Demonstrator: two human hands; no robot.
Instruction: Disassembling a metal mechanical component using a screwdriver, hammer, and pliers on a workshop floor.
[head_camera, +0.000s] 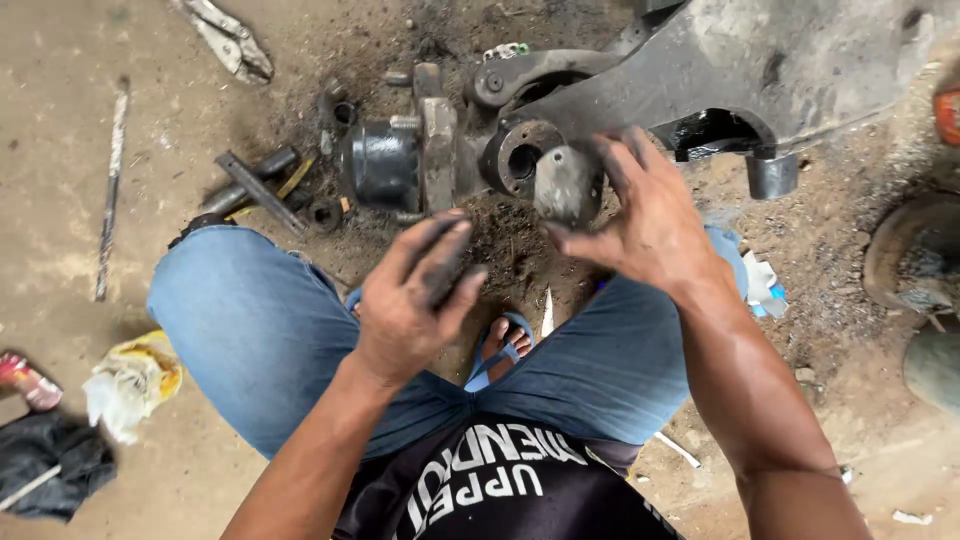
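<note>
1. Two greasy hands were in view, the left hand (405, 300) and the right hand (640, 215);
2. One grey metal bushing (565, 185);
3. One pair of pliers (228, 40);
4. One thin rod (110, 190);
5. One crumpled rag (130, 385).

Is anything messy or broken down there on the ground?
Yes. Dark grease and dirt are spread over the ground under the metal part. Both hands, left and right, are smeared black. Sockets and pliers lie scattered, and a crumpled rag sits by the knee.
</note>
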